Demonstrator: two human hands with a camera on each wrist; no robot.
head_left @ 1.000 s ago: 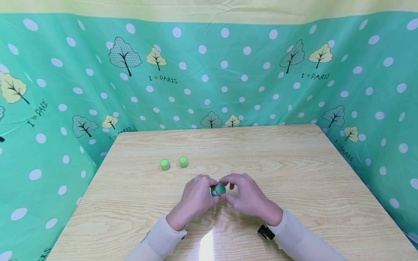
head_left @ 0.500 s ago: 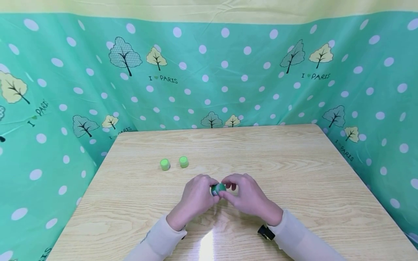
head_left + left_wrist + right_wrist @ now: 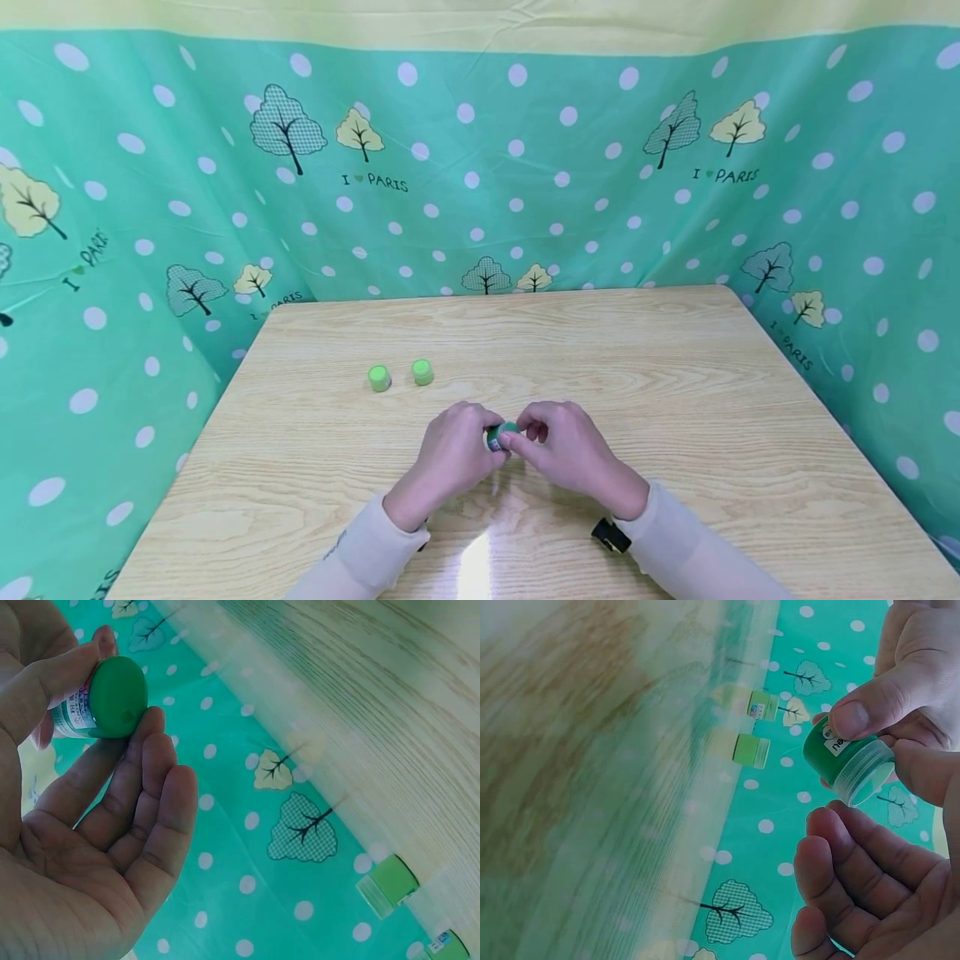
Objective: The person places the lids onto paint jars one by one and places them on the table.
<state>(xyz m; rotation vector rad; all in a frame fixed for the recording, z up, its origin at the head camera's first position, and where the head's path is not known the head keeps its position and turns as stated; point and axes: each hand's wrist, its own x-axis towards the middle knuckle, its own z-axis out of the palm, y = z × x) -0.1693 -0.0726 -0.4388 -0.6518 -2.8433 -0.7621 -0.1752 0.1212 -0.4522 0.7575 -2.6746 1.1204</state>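
Note:
In the head view, my left hand (image 3: 453,446) grips a small green jar (image 3: 493,438) above the table, thumb on one side and fingers on the other. The jar lies tilted on its side, its green base (image 3: 121,697) showing in the left wrist view. Its clear lid (image 3: 864,776) points toward my right hand (image 3: 570,446). That hand's thumb lies over the lid's edge, and its bent fingertips stand right at the rim in the right wrist view. A printed label (image 3: 836,742) shows beside the left thumb.
Two light green jars, a left one (image 3: 378,379) and a right one (image 3: 422,372), stand on the wooden table (image 3: 600,350) beyond my left hand. A green dotted curtain (image 3: 517,192) hangs around the table's back and sides.
My right thumb has slid leftward across the lid while the right fingers have drawn back and curled more. The left hand and the two standing jars stay in place.

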